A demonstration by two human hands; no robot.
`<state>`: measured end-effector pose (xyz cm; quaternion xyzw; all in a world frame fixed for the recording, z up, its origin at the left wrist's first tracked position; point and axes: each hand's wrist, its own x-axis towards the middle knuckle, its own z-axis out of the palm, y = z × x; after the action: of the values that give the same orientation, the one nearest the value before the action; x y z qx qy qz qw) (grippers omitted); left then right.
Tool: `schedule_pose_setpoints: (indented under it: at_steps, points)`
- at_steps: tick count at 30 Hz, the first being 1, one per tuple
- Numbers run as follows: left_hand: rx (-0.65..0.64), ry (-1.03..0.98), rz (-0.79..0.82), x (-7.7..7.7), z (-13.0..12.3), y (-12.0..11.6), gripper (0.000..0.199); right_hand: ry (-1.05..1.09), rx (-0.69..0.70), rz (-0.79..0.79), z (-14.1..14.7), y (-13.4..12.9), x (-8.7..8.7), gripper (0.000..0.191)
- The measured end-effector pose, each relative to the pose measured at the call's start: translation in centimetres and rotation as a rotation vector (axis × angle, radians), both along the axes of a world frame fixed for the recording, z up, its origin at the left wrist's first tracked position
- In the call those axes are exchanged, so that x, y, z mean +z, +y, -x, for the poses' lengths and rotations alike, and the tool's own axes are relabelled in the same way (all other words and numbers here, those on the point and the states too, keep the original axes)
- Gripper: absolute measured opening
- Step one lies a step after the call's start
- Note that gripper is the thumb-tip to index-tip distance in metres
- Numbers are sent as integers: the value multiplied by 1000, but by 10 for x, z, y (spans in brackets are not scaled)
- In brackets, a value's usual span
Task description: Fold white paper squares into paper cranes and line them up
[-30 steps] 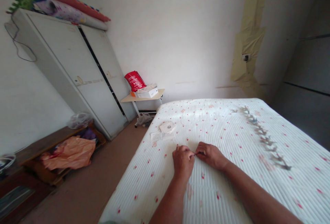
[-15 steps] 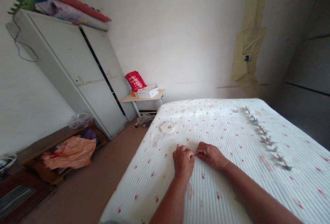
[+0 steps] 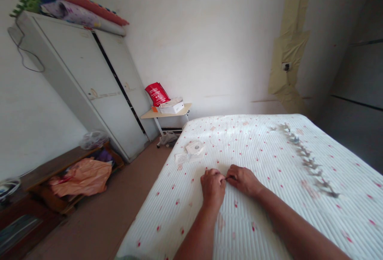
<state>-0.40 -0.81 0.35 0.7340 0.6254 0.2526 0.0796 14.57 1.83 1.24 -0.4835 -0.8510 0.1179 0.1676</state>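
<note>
On the wide bed with a white ribbed cover and small red spots [image 3: 239, 228], a person's left hand [image 3: 213, 184] and right hand [image 3: 241, 180] meet near the middle of the bed, knuckles up, each with thumb and finger pinched together on a tiny dark object [image 3: 226, 178] that sits between the two hands, too small to identify. Along the bed's right side runs a slanting row of small grey-brown figures [image 3: 305, 154], whose shapes are too blurred to tell. Near the bed's left edge, farther off than the hands, lie a flat white packet with a round dark mark [image 3: 194, 147] and, just beside it, a thin whitish printed sheet [image 3: 183, 158]. Beyond the bed's far left corner, a pale-topped surface with white legs [image 3: 146, 114] carries a shiny red bag with white lettering [image 3: 157, 93] and a white rectangular box [image 3: 172, 108]
</note>
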Motion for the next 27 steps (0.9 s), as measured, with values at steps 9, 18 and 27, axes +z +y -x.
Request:
schedule_pose_setpoints:
  at_steps: [9,18,27]
  points:
    - [7,51,-8,-1,0,0,12,-195,103,-152,0,-1,0,20]
    - [-7,-31,-27,-3,1,0,12,113,108,-12,-10,5,-12,18]
    - [0,-37,-4,-1,1,0,8,106,57,66,-9,3,-8,21]
